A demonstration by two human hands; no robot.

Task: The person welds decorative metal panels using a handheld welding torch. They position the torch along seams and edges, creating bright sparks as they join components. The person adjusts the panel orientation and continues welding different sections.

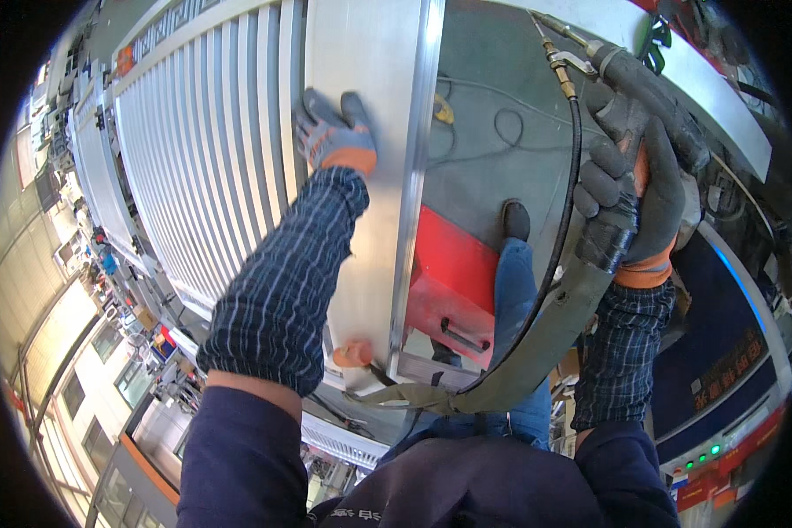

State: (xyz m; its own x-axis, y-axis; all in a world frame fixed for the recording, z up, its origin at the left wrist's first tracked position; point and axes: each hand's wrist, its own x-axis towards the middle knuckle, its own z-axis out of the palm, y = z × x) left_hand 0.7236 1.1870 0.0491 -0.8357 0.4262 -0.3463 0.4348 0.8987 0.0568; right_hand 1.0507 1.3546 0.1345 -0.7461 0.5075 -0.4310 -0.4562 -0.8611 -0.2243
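My left hand [336,134], in a grey and orange work glove, lies flat with its fingers apart on a wide, pale metal board [374,53]. The board runs along the edge of a slatted metal panel [198,114], and my fingertips reach toward the nearest slat. On the right, my right hand [634,176], gloved the same way, is wrapped around the grip of a dark welding gun [647,88]. Its thin nozzle points up and to the left, away from the board. A black hose [565,220] and a thick olive-coloured sleeve [537,356] trail from the gun toward my body.
A red metal box [453,273] with a black handle stands beside the board, near my legs. Loose cable [510,128] and a yellow object [443,109] lie on the floor. A dark blue machine [722,326] with green lights stands at right. An orange-tipped handle [354,354] rests on the board.
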